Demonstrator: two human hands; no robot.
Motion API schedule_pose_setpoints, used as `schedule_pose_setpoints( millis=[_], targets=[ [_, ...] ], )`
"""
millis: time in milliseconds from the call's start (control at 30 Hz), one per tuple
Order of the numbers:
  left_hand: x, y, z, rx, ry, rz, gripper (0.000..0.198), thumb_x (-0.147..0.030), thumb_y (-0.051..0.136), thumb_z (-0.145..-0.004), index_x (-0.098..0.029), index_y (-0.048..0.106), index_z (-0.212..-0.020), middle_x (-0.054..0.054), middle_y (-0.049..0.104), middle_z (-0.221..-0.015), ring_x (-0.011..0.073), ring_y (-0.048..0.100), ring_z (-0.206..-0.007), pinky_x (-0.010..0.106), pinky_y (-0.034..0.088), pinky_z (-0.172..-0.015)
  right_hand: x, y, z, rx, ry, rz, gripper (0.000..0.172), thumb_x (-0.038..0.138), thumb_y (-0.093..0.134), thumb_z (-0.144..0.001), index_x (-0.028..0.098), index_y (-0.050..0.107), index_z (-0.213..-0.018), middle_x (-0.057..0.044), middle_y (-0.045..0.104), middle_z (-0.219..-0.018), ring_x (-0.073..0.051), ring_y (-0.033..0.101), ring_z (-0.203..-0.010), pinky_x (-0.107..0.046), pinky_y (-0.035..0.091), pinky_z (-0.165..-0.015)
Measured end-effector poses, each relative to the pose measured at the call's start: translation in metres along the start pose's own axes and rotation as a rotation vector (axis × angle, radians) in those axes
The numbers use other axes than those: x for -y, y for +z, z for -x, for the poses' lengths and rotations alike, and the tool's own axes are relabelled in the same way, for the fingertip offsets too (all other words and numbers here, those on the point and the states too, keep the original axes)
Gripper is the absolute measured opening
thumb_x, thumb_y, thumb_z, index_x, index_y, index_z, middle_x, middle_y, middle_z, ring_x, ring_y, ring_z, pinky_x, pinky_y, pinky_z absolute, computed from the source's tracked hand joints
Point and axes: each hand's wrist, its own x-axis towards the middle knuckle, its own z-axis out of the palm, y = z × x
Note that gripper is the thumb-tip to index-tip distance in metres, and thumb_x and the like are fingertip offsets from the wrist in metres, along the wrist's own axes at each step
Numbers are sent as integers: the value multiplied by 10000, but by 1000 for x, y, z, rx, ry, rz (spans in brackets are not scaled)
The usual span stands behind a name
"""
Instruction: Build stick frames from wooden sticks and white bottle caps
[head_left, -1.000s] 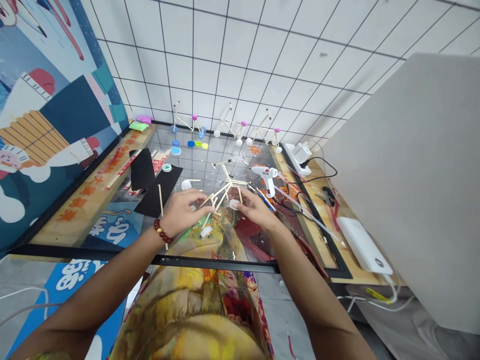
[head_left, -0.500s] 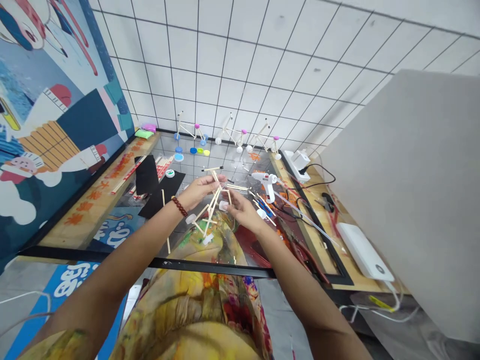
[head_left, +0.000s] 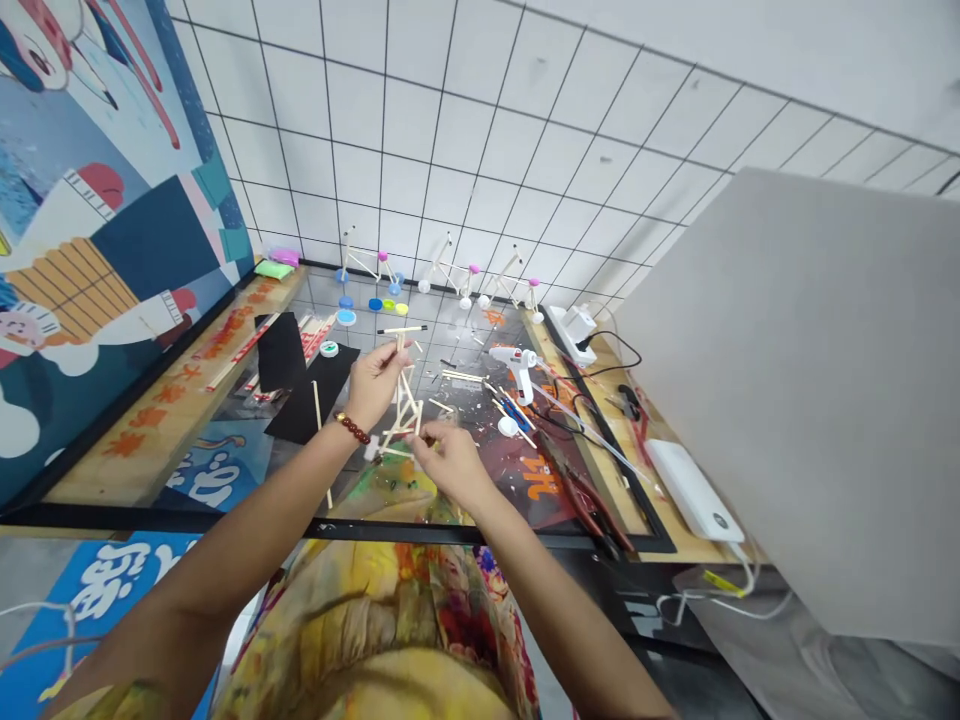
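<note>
Both hands hold a small tricycle model (head_left: 407, 405) built of pale wooden sticks, raised over the glass-topped table (head_left: 450, 505). My left hand (head_left: 373, 385), with a beaded bracelet at the wrist, pinches its upper upright just below a black-tipped crossbar (head_left: 403, 329). At the lower frame, the fingers of my right hand (head_left: 448, 455) are closed on a stick near the bottom. A whitish cap (head_left: 372, 449) shows at the model's lower left; its other caps are mostly hidden or too blurred to make out.
A white glue gun (head_left: 517, 368) lies to the right, beside loose sticks and red-handled pliers (head_left: 585, 490). Three similar stick models (head_left: 450, 265) stand along the back wall. Coloured caps (head_left: 375, 304), black sheets (head_left: 281, 352), a power strip (head_left: 568, 335) and a white box (head_left: 694, 490) lie around.
The model has turned in my hands and shifted slightly left. My right hand has moved down from its middle to the lower frame. The whole view has swung a little to the right.
</note>
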Motion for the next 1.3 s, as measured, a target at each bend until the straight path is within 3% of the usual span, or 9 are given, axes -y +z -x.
schedule_pose_setpoints(
  millis=[133,233,367,467,600,733,900,1033,1300],
  targets=[
    [6,-14,-4,-26,15,37,385,-485,676,-807,-172,762,-1014,65,747,-933,187,674,-812,304,535,-743,-10,-21,-20,1,-59,192,239,281,518,-919,226,682,-753,-33,659,-747,-195,575,-738,-295,402,-701],
    [11,-24,-4,83,-3,79,430,-504,772,-715,-162,769,-977,87,732,-991,189,670,-823,307,545,-733,-19,-36,-33,39,-107,337,229,218,506,-917,218,690,-781,-66,696,-858,-232,587,-879,-347,400,-819],
    [8,-34,1,285,37,21,412,-488,801,-702,-189,779,-984,109,706,-1132,228,676,-970,338,554,-828,-34,-44,-47,131,-139,274,268,173,478,-921,229,732,-985,-79,725,-984,-257,602,-1030,-425,403,-949],
    [4,-35,4,329,35,-4,388,-509,789,-717,-203,790,-956,115,705,-1137,265,654,-1084,376,537,-919,-47,-47,-46,102,-185,166,348,211,501,-915,240,671,-1218,-92,702,-1177,-267,585,-1170,-477,385,-1046],
    [4,-31,5,296,18,-16,383,-527,793,-702,-210,799,-918,114,714,-1101,267,658,-1060,389,531,-932,-52,-51,-29,57,-230,88,491,329,542,-914,237,528,-1395,-112,562,-1425,-286,488,-1339,-515,340,-1124],
    [6,-29,6,271,20,13,318,-481,824,-673,-224,809,-859,100,731,-1032,253,658,-1025,389,512,-947,-49,-47,-10,42,-297,239,745,454,719,-796,206,451,-1446,-160,509,-1467,-353,389,-1409,-563,294,-1137],
    [4,-19,8,103,-128,245,286,-393,907,-556,-203,802,-743,65,728,-905,219,641,-922,343,493,-860,-53,-44,-19,-64,-329,299,350,344,539,-953,220,598,-1275,-125,668,-1247,-299,545,-1243,-514,357,-1068],
    [5,-9,7,-50,-244,448,364,-415,926,-504,-182,792,-749,33,706,-788,157,607,-789,305,466,-784,-58,-54,-37,-116,-327,235,371,397,483,-979,196,610,-1263,-122,693,-1134,-275,605,-1078,-446,447,-974],
    [6,-5,13,-155,-295,543,414,-413,948,-442,-176,783,-739,12,665,-754,119,565,-727,261,426,-674,-53,-50,-34,-119,-262,301,480,442,354,-1016,182,557,-1365,-152,655,-1190,-298,569,-1149,-484,428,-1003]
  ],
)
